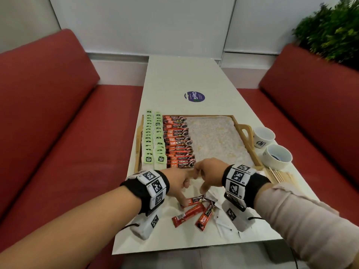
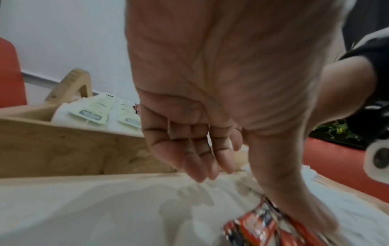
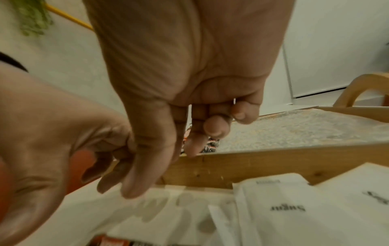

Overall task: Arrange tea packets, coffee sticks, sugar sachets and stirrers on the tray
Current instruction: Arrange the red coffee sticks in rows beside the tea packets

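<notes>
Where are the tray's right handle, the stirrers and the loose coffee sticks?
tray's right handle (image 1: 246, 131), head view, on the top of the wooden loop.
stirrers (image 1: 279, 176), head view, middle of the wooden pile.
loose coffee sticks (image 1: 189, 214), head view, on the middle red stick.

Free room: the right half of the tray (image 1: 213, 136) lies bare. Obstacles: tea packets (image 1: 153, 138) and coffee sticks (image 1: 178, 140) fill its left half; two cups (image 1: 272, 146) and stirrers (image 1: 279, 175) crowd the tabletop (image 1: 184, 74) at right.

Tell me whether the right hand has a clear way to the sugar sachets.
Probably yes. The sugar sachets lie uncovered on the table right beneath the right hand, outside the tray, with nothing over them.
</notes>
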`<state>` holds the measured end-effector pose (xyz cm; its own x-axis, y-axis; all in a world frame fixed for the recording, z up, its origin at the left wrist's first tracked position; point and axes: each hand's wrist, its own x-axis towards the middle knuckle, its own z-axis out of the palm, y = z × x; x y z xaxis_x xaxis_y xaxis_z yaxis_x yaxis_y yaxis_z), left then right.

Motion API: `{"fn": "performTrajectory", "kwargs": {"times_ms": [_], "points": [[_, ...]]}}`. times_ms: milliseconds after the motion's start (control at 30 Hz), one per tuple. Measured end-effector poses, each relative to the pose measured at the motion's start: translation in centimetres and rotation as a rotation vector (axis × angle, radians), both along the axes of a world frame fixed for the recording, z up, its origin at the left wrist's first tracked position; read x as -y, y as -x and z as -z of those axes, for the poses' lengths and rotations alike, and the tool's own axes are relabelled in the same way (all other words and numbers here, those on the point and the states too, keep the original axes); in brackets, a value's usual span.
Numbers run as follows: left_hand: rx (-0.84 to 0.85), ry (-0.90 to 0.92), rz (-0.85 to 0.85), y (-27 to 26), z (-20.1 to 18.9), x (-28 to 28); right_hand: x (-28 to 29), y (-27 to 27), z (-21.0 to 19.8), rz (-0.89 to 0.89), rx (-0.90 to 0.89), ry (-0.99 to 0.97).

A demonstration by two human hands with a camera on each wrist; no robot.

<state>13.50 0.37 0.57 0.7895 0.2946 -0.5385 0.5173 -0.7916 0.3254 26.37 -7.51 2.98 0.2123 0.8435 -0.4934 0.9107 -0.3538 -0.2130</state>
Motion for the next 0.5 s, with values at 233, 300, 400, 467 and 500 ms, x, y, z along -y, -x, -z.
{"fn": "performTrajectory", "kwargs": {"times_ms": [233,300,400,467,500], "points": [[-0.132,-0.081,-0.001,0.2,0.4,2.7,1.4,0.9,1.0,-0.338,0.165,0.193],[-0.136,-0.117,-0.011,0.0,0.6,3.2,1.6,1.1,1.8,-0.412,0.232,0.184],[-0.113,-0.168,-0.052,-0.1,1.1,3.5,1.9,1.1,3.0,-0.452,0.269,0.130],[-0.103,-0.167,-0.099,-0.1,1.3,3.2,1.8,1.1,3.3,-0.445,0.262,0.070],[-0.100,-0.164,-0.120,-0.1,1.3,3.0,1.5,1.1,3.4,-0.443,0.263,0.041]]}}
